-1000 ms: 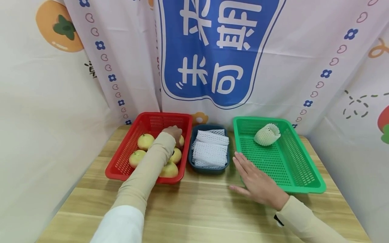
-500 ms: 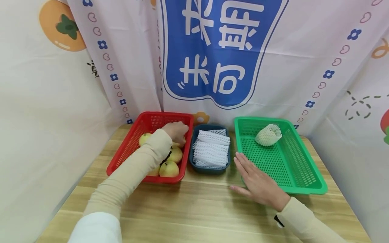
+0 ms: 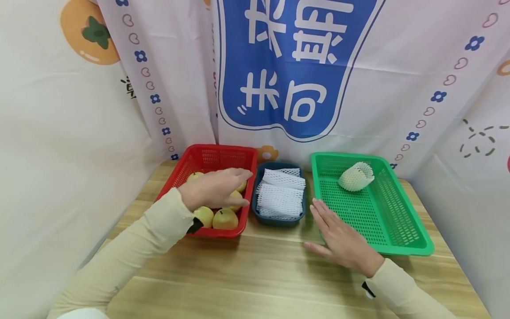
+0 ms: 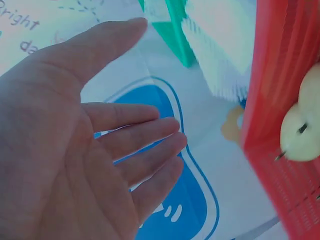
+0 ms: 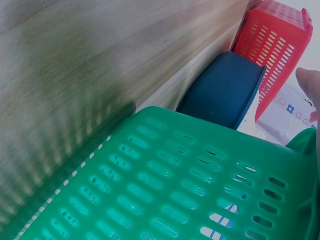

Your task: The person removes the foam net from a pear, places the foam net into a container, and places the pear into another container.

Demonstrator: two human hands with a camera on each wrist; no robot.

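My left hand [image 3: 217,188] is over the red basket [image 3: 223,233], fingers extended and holding nothing. In the left wrist view its palm [image 4: 65,150] is bare, with the thumb spread from the fingers. Several round yellow pears [image 3: 225,219] lie in that basket, some hidden behind the hand. My right hand [image 3: 344,241] is at the near left corner of the green basket [image 3: 360,221], its fingers straight and nothing in its grasp. Whether it touches the rim cannot be told. A pear in a white foam net [image 3: 356,177] sits toward the back of the green basket.
Between the two baskets stands a dark blue tub [image 3: 279,222] with a stack of white foam nets [image 3: 280,199]. All of them rest on a wooden table [image 3: 255,274]. A printed curtain [image 3: 358,110] hangs right behind them.
My left hand has risen from among the pears and come back toward me, its fingers straightening. The right hand has kept its place, while the head view has shifted slightly.
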